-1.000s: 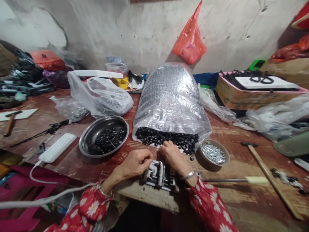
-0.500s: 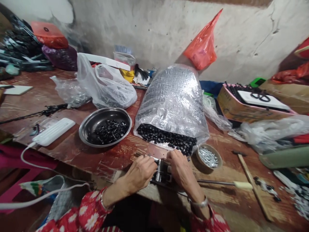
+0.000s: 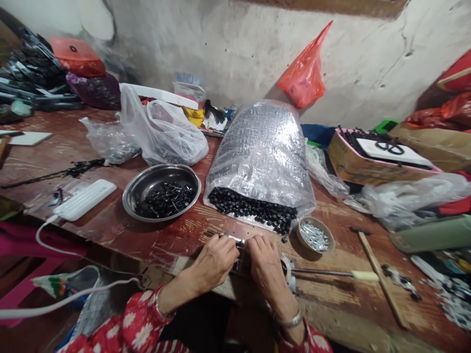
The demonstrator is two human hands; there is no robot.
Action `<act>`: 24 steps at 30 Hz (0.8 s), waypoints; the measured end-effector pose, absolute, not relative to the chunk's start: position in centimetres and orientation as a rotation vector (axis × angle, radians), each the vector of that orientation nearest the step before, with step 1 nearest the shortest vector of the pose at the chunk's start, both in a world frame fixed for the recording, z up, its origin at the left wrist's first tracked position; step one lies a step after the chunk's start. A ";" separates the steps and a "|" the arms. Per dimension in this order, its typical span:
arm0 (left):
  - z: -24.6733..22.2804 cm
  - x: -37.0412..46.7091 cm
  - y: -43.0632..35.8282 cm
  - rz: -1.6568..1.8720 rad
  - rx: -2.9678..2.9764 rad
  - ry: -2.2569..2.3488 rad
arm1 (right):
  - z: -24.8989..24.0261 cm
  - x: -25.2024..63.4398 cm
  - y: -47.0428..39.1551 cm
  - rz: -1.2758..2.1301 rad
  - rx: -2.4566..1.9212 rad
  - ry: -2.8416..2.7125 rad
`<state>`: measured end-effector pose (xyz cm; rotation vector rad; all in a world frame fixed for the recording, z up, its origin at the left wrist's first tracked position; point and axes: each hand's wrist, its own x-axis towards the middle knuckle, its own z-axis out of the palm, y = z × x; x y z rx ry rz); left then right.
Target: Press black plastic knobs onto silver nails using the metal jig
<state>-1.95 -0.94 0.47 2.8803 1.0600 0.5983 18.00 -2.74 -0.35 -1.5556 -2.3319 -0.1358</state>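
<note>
At the table's front edge my left hand (image 3: 217, 260) is closed, fingers curled down at a small dark metal fixture (image 3: 242, 260). Facing it, my right hand (image 3: 263, 262) is closed too, with its fingertips on the fixture's other side. Whatever sits in the fingers is hidden. A long rod lever (image 3: 320, 271) with a cream grip sticks out to the right. Behind the hands, small black round parts (image 3: 253, 208) spill from a silvery bag (image 3: 259, 147). A small bowl (image 3: 333, 242) of silver screws (image 3: 314, 236) stands right of them.
To the left is a steel bowl (image 3: 127, 203) with black-headed screws (image 3: 171, 198). A white power strip (image 3: 86, 200) with a cable lies beyond it. A hammer (image 3: 382, 279), a green cylinder (image 3: 430, 235) and a cardboard box (image 3: 368, 164) are on the right.
My right hand has shifted left, closer to my left hand, covering more of the fixture's middle and uncovering its right end. My left hand stays nearly in place.
</note>
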 end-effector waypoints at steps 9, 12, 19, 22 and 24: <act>1.0 -2.2 -1.0 0.583 2.830 1.058 | -0.3 19.7 -3.3 0.130 -1.374 -2.142; 1.0 -2.5 -0.9 0.593 2.786 1.050 | 0.1 21.9 -3.9 0.041 -1.374 -2.017; 0.9 -3.3 -0.3 0.767 2.589 1.137 | -0.7 31.4 -7.2 -0.624 -1.922 -1.824; 0.8 -3.6 -0.3 0.786 2.533 1.149 | -1.2 33.8 -9.4 -0.787 -2.097 -1.850; 0.7 -3.9 -0.4 0.795 2.519 1.157 | -1.4 34.5 -11.2 -0.772 -2.077 -1.940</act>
